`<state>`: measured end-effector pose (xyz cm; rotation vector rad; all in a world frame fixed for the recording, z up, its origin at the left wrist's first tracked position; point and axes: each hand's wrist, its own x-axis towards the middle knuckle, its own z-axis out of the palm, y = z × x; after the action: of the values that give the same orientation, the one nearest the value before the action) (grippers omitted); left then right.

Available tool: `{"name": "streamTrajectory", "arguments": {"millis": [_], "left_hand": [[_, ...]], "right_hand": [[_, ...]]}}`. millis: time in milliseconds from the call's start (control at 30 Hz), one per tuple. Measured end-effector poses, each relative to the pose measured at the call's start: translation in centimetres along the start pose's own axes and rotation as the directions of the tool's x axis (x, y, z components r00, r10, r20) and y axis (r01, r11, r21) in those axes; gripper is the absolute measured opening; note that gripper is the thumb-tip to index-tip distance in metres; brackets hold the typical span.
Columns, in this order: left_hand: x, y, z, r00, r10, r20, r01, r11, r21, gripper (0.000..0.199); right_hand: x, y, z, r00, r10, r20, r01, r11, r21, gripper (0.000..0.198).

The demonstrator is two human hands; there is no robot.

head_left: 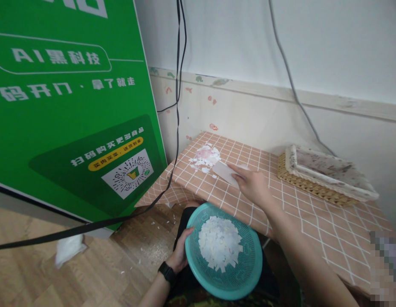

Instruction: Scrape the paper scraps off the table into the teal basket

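Holding a flat white card [226, 174] low over the table [300, 213], our right hand [251, 182] is in the middle of the frame. Its thumb and fingers are bent and pinch the end of the card. The far end of the card points up and left, just beside a little pile of paper bits [208, 155]. Those bits are white with some pink, and they lie near the table's far left corner. We cannot tell if the card touches the cloth.

Our left hand [182, 246] is at the bottom middle, with a black watch [167, 272] on the wrist. Its fingers grip the left rim of a green bowl [249, 273] with tiny holes. We see a big heap of white scraps [220, 239] in the bowl, which is in front of the table edge.

On the right side of the frame, a straw basket [316, 187] with a cloth lining sits on the table. A big green sign [73, 115] fills the upper left, and a black cord [177, 115] hangs beside it. A crumpled white thing [70, 248] lies on the floor [102, 273] at the lower left.
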<state>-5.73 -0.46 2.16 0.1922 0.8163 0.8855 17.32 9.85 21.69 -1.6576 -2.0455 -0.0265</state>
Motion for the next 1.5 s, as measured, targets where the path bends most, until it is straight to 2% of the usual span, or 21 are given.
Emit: {"name": "streamTrajectory", "arguments": {"millis": [100, 200, 300, 367, 467, 600, 700, 767, 867, 1000, 1167, 1333, 1500], "left_hand": [[-0.1, 0.1, -0.1, 1.000, 0.001, 0.002, -0.001, 1.000, 0.004, 0.033], [0.0, 0.0, -0.3, 1.000, -0.015, 0.026, 0.015, 1.000, -0.005, 0.033], [0.3, -0.1, -0.4, 0.998, -0.025, 0.054, 0.026, 1.000, -0.014, 0.034], [0.4, -0.2, -0.4, 0.998, -0.016, 0.069, 0.017, 1.000, -0.018, 0.036], [0.5, -0.2, -0.5, 0.996, -0.017, 0.088, 0.019, 1.000, -0.020, 0.037], [0.4, -0.2, -0.5, 0.997, -0.019, 0.080, 0.021, 1.000, -0.017, 0.038], [0.4, -0.2, -0.5, 0.998, -0.004, 0.055, 0.005, 1.000, -0.024, 0.035], [0.4, -0.2, -0.6, 0.999, -0.008, 0.043, 0.009, 1.000, -0.022, 0.035], [0.4, -0.2, -0.7, 0.998, -0.024, 0.053, 0.025, 1.000, -0.010, 0.036], [0.5, -0.3, -0.8, 0.997, -0.036, 0.073, 0.037, 0.999, -0.011, 0.037], [0.5, -0.3, -0.8, 0.997, -0.024, 0.078, 0.026, 0.999, -0.022, 0.033], [0.4, -0.3, -0.8, 0.998, -0.024, 0.058, 0.026, 0.999, -0.031, 0.029], [0.6, -0.3, -0.8, 0.996, -0.024, 0.084, 0.026, 0.999, -0.027, 0.033]], "right_hand": [[1.8, -0.8, 1.3, 0.998, -0.053, 0.027, 0.054, 0.998, -0.028, 0.040], [3.2, -0.4, 1.6, 0.986, -0.126, 0.109, 0.131, 0.990, -0.043, 0.036], [4.2, 0.4, 0.6, 0.958, -0.220, 0.182, 0.229, 0.973, -0.030, 0.035], [4.8, 0.8, -0.5, 0.951, -0.235, 0.203, 0.250, 0.967, -0.056, 0.037], [5.7, 1.0, -1.3, 0.958, -0.198, 0.209, 0.219, 0.972, -0.082, 0.039], [6.9, 0.6, -0.1, 0.959, -0.214, 0.186, 0.219, 0.976, -0.004, 0.036], [7.3, 0.8, 0.5, 0.941, -0.249, 0.228, 0.244, 0.969, 0.050, 0.034], [7.5, 1.3, 0.1, 0.924, -0.255, 0.286, 0.250, 0.967, 0.057, 0.032], [7.4, 2.3, -1.4, 0.915, -0.242, 0.322, 0.247, 0.969, 0.027, 0.030], [6.7, 3.4, -2.4, 0.951, -0.185, 0.250, 0.199, 0.980, -0.031, 0.029], [5.3, 4.4, -2.5, 0.925, -0.170, 0.339, 0.163, 0.985, 0.048, 0.028], [4.4, 4.9, -2.7, 0.951, -0.096, 0.294, 0.098, 0.995, 0.010, 0.030], [3.7, 4.3, -1.2, 0.976, -0.034, 0.217, 0.020, 0.998, 0.063, 0.030]]}}
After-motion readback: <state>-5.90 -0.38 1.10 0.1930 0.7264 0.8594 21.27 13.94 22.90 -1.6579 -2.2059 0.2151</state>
